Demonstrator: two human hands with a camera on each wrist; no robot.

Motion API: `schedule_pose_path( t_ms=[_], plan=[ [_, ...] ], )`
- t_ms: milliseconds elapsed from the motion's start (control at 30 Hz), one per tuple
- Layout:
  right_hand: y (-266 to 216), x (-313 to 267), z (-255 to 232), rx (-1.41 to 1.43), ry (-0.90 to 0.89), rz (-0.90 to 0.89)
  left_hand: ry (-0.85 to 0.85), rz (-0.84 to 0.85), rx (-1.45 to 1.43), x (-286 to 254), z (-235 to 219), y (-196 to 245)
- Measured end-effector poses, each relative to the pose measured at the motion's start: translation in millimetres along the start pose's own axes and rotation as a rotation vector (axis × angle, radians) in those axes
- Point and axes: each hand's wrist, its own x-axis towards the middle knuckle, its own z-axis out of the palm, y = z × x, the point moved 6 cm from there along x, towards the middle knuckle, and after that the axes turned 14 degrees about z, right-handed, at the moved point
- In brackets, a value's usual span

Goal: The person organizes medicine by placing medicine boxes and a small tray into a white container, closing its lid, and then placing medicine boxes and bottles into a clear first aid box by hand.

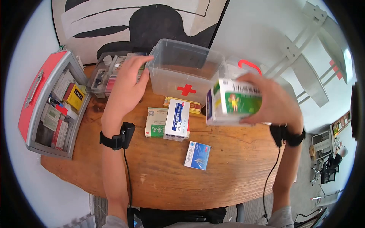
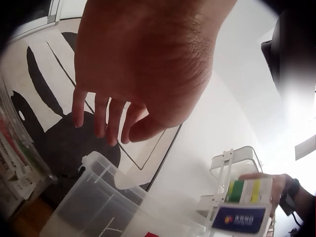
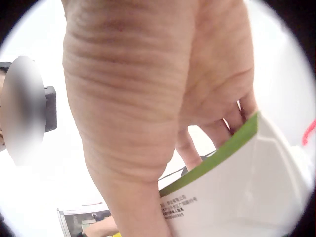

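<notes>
The right hand [image 1: 272, 100] grips a green and white medicine box [image 1: 241, 102] above the table, to the right of a clear bin with a red cross [image 1: 186, 72]. In the right wrist view the box [image 3: 232, 192] lies between the thumb and fingers. The left hand [image 1: 127, 85] holds nothing; its fingers reach beside the bin's left rim, and whether they touch it I cannot tell. In the left wrist view the left hand [image 2: 143, 69] hangs with loose fingers over the bin [image 2: 106, 187].
On the table [image 1: 152, 171] lie a blue and white box [image 1: 197, 155], a white box [image 1: 177, 118] atop a green and white one [image 1: 154, 122], and a yellow box [image 1: 194, 106]. A red and grey case [image 1: 49, 102] stands left, a clear container [image 1: 99, 78] behind.
</notes>
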Motion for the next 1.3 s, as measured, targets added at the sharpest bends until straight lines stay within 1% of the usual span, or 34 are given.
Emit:
schedule_pose_path(
  t_ms=[33,67,100,167,200,233,300,333,400,467,533,633,667,733,833,900,933,1000,1167,1200,1267,1300],
  plan=[
    [-1,15,-12,0.055,-0.045,-0.005,0.006,0.009,-0.004,-1,2,-3],
    [-1,31,-23,0.111,-0.089,-0.012,-0.037,0.026,0.003,-2,6,-6],
    [-4,48,-31,0.098,-0.085,-0.011,-0.082,0.043,0.013,-3,11,-7],
    [-12,86,-37,0.050,-0.065,-0.031,-0.104,0.042,0.022,-7,17,-10],
    [-19,103,-36,0.034,-0.083,0.008,-0.131,0.033,0.032,-9,19,-11],
    [-24,120,-31,0.005,-0.076,0.019,-0.128,0.042,0.034,-9,19,-9],
    [-20,159,-11,-0.027,-0.049,-0.008,-0.165,-0.019,-0.007,-10,22,-11],
    [-18,177,0,-0.024,-0.045,-0.006,-0.167,-0.014,-0.006,-9,20,-12],
    [-13,206,30,-0.077,-0.090,0.049,-0.180,-0.009,-0.067,-11,20,-14],
    [-9,221,59,-0.090,-0.137,0.062,-0.203,-0.020,-0.112,-13,19,-14],
    [-4,229,80,-0.119,-0.168,0.063,-0.204,-0.023,-0.149,-10,17,-14],
    [-2,228,107,-0.166,-0.322,0.110,-0.200,-0.058,-0.181,-11,18,-15],
    [0,229,114,-0.174,-0.328,0.111,-0.183,-0.088,-0.244,-12,19,-15],
    [2,228,129,-0.324,-0.324,0.073,-0.163,-0.125,-0.312,-14,23,-18],
    [7,226,131,-0.338,-0.363,0.085,-0.174,-0.110,-0.341,-13,27,-21],
    [11,224,134,-0.335,-0.376,0.101,-0.123,-0.047,-0.298,-12,25,-20],
    [13,225,140,-0.390,-0.385,0.093,-0.121,-0.041,-0.298,-11,25,-19],
    [12,227,143,-0.447,-0.389,0.085,-0.173,-0.103,-0.353,-13,27,-21],
    [1,226,143,-0.636,-0.408,0.134,-0.179,-0.100,-0.342,-13,28,-20],
    [-4,226,140,-0.634,-0.409,0.134,-0.172,-0.089,-0.341,-12,28,-20],
    [-20,227,134,-0.627,-0.378,0.045,-0.177,-0.108,-0.353,-12,28,-21],
    [-25,228,134,-0.626,-0.378,0.046,-0.182,-0.129,-0.364,-13,28,-22]
  ],
)
